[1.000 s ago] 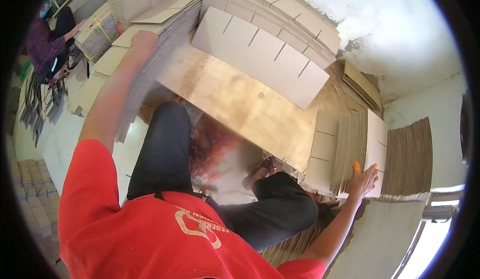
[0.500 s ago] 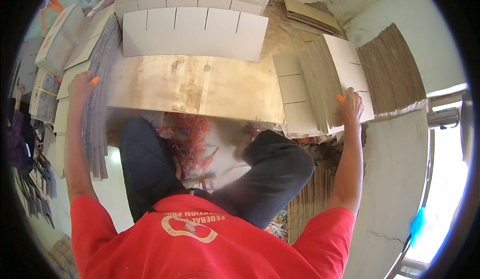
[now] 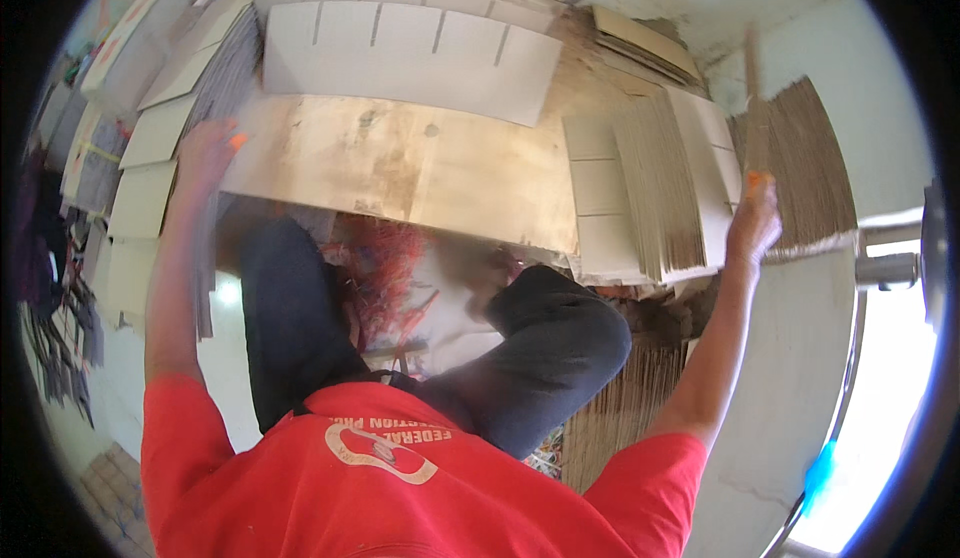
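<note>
My right hand (image 3: 755,220) is closed on the lower end of a slotted cardboard divider (image 3: 753,133). The divider stands up from it almost edge-on, its top blurred. An orange cover shows on a finger of that hand. Just left of it leans a stack of slotted dividers (image 3: 655,193), and behind it is a taller brown stack (image 3: 800,163). My left hand (image 3: 206,155), also with an orange finger cover, hovers by the inner edge of the left divider stack (image 3: 160,163). Motion smears its fingers, so I cannot make out whether they hold anything.
A wooden board (image 3: 400,163) lies ahead of my knees. Across its far side leans a row of slotted cardboard (image 3: 410,48). More flat cardboard (image 3: 645,43) lies at the far right. Red strands (image 3: 385,273) are below the board. A wall and window stand on the right.
My right hand has lifted a divider off the right stack and moved right and away from it. My left hand has shifted right, to the inner edge of the left stack. The view has tilted slightly.
</note>
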`<act>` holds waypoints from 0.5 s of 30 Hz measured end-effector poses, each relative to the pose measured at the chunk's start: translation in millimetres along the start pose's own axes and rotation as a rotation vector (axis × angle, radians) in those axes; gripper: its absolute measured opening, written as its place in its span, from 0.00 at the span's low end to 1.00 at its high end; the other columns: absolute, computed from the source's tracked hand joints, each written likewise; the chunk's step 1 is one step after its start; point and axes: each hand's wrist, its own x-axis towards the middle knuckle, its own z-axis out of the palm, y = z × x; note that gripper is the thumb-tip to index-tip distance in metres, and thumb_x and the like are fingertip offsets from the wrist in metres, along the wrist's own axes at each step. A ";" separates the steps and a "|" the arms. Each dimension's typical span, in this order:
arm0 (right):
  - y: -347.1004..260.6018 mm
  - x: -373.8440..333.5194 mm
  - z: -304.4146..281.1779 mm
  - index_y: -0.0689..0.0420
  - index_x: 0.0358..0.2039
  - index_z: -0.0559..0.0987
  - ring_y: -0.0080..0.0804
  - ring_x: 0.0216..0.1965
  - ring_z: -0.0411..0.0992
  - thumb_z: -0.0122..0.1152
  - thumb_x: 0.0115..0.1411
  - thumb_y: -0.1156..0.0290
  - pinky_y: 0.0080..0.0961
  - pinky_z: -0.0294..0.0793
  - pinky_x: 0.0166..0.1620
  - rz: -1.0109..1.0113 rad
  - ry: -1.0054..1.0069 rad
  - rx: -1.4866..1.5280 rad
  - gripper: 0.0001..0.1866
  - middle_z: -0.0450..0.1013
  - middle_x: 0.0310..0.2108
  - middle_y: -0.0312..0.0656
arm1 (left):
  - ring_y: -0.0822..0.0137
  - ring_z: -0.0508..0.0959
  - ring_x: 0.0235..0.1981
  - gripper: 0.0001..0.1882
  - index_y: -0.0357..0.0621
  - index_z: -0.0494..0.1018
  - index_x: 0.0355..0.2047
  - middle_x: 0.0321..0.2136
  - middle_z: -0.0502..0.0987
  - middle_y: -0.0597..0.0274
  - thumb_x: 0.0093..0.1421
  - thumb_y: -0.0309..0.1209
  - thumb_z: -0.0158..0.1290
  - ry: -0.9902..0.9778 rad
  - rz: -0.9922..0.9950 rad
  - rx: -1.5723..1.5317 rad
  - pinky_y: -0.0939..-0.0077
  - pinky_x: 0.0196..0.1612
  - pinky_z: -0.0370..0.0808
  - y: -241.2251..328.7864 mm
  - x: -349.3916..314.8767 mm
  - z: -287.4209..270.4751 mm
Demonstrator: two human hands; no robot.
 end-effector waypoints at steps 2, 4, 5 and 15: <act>-65.1 11.4 -53.6 0.54 0.55 0.70 0.40 0.28 0.79 0.51 0.66 0.71 0.34 0.77 0.26 0.091 0.144 0.327 0.17 0.79 0.34 0.47 | 0.50 0.78 0.40 0.16 0.43 0.77 0.41 0.36 0.79 0.50 0.55 0.37 0.59 -0.091 -0.072 -0.028 0.59 0.44 0.74 44.2 26.5 -8.5; -91.3 20.4 -83.2 0.57 0.54 0.73 0.29 0.29 0.79 0.57 0.63 0.73 0.26 0.76 0.28 0.125 0.183 0.496 0.18 0.80 0.34 0.45 | 0.51 0.77 0.41 0.17 0.43 0.77 0.43 0.37 0.79 0.49 0.54 0.35 0.60 -0.057 -0.079 -0.198 0.58 0.45 0.74 82.3 65.4 7.4; -108.4 22.1 -89.9 0.58 0.54 0.74 0.26 0.29 0.78 0.57 0.62 0.74 0.24 0.75 0.29 0.094 0.235 0.563 0.19 0.80 0.34 0.44 | 0.51 0.76 0.43 0.18 0.42 0.75 0.44 0.39 0.78 0.50 0.54 0.35 0.61 -0.092 -0.081 -0.243 0.58 0.46 0.73 109.6 84.6 12.5; -177.2 21.7 -28.8 0.66 0.53 0.74 0.24 0.37 0.76 0.55 0.61 0.81 0.19 0.75 0.41 0.288 0.074 1.029 0.18 0.78 0.41 0.43 | 0.54 0.69 0.53 0.34 0.38 0.67 0.51 0.47 0.74 0.49 0.46 0.39 0.67 -0.295 -0.360 -0.759 0.63 0.53 0.68 210.4 195.9 105.1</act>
